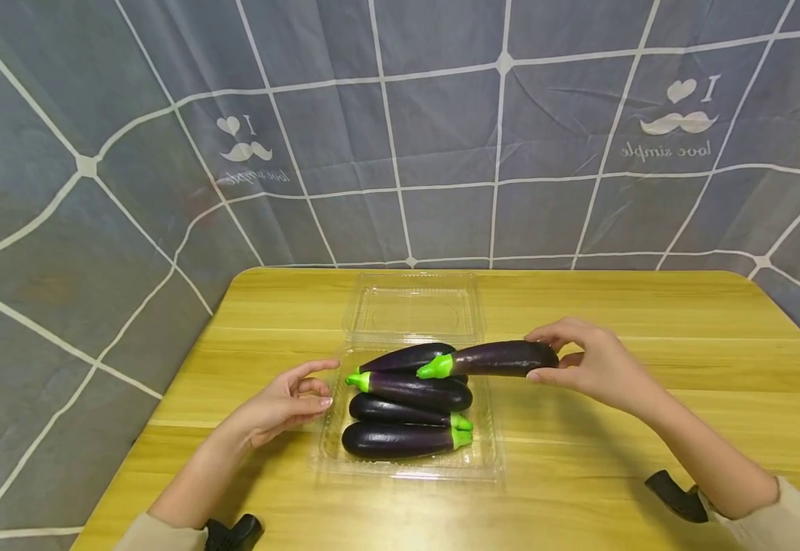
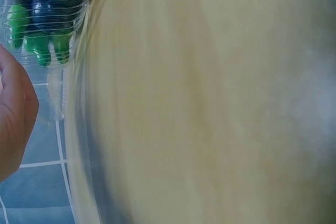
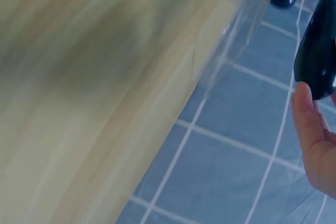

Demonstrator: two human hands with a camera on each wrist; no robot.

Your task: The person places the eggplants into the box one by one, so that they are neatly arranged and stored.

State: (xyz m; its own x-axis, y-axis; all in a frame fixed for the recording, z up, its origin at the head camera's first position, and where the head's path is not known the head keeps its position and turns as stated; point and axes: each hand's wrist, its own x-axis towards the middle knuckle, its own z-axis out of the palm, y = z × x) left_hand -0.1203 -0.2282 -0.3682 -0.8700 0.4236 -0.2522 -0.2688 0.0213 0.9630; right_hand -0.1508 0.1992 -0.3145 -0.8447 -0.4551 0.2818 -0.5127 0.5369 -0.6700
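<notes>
My right hand [image 1: 595, 366] pinches the thick end of a dark purple eggplant [image 1: 503, 358], its bright green stem pointing left over the box. The same eggplant [image 3: 316, 45] shows at the edge of the right wrist view. Below it, several eggplants [image 1: 396, 440] lie side by side in a clear plastic box [image 1: 406, 468], stems facing different ways. The held eggplant covers part of the rearmost one. Beside the box's left wall is my left hand [image 1: 282, 402], fingers loosely bent and holding nothing; whether they touch the wall I cannot tell.
The box's clear lid [image 1: 413, 310] lies folded open towards the back of the wooden table [image 1: 682, 383]. Behind and to the left hangs a grey curtain [image 1: 441, 145] with white lines. Black straps [image 1: 677, 496] sit at both wrists.
</notes>
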